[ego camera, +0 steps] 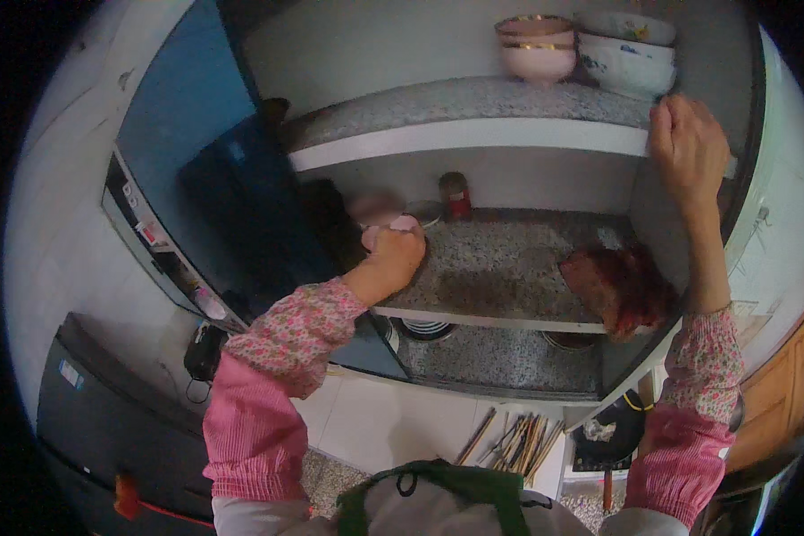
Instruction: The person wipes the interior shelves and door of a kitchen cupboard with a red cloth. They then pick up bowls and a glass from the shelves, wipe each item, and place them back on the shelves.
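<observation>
My left hand (398,258) reaches onto the middle shelf of a wall cupboard, its fingers against a pink bowl (375,236) at the shelf's left; whether they grip it cannot be told. My right hand (690,144) is raised at the right end of the upper shelf (476,134), its fingers curled; whether it holds the shelf edge or something small is unclear. Just above it stand stacked white bowls (630,67) with a floral pattern, beside stacked pink bowls (539,60) with gold rims. A dark red cloth or bag (620,288) hangs over the middle shelf's right front edge.
A red container (455,195) stands at the back of the middle shelf. A dark blue sliding door (241,167) covers the cupboard's left. Striped dishes (427,329) sit on the bottom shelf. Below are many chopsticks (526,442) and a black pan (610,429); a dark refrigerator (120,415) stands lower left.
</observation>
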Demonstrator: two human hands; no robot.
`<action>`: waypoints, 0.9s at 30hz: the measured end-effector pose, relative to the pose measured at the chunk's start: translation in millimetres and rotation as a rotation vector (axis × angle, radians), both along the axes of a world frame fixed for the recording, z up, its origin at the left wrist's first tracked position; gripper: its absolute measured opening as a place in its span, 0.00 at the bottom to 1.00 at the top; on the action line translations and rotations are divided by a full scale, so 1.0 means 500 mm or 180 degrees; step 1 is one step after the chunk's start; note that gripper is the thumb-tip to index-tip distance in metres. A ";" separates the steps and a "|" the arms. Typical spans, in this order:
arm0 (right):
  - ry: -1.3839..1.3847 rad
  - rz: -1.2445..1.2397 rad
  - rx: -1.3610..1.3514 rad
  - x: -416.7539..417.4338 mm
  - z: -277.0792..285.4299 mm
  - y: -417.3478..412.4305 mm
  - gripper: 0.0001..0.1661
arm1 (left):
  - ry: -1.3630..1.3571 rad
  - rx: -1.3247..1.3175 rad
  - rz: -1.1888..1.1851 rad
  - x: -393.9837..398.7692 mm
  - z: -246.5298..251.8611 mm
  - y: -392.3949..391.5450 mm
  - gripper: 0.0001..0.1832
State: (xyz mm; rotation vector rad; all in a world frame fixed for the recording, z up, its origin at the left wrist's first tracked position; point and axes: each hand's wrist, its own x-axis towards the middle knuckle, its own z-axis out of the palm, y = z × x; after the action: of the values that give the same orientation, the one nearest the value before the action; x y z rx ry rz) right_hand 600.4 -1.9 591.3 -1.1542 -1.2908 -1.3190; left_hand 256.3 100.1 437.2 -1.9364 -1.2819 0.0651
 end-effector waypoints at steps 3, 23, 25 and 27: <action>0.0017 0.0005 -0.0126 -0.002 0.003 -0.004 0.13 | -0.0279 0.0119 -0.0678 -0.014 0.001 0.016 0.17; 0.0058 0.0281 -0.0151 -0.001 -0.001 -0.004 0.10 | -0.1678 0.0198 -0.2932 0.095 0.547 -0.298 0.16; 0.0017 0.0329 -0.0014 -0.002 0.001 -0.006 0.11 | -0.1547 0.0487 -0.2860 0.140 0.591 -0.189 0.15; 0.0110 0.0351 -0.0076 -0.006 -0.003 -0.004 0.11 | -0.1530 0.0707 -0.2484 0.199 0.612 -0.104 0.16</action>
State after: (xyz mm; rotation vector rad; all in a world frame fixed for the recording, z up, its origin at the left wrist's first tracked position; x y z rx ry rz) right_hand 597.2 -4.1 589.7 -1.1015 -1.3292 -1.2013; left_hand 355.6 48.1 743.2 -2.1851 -0.6765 -0.9366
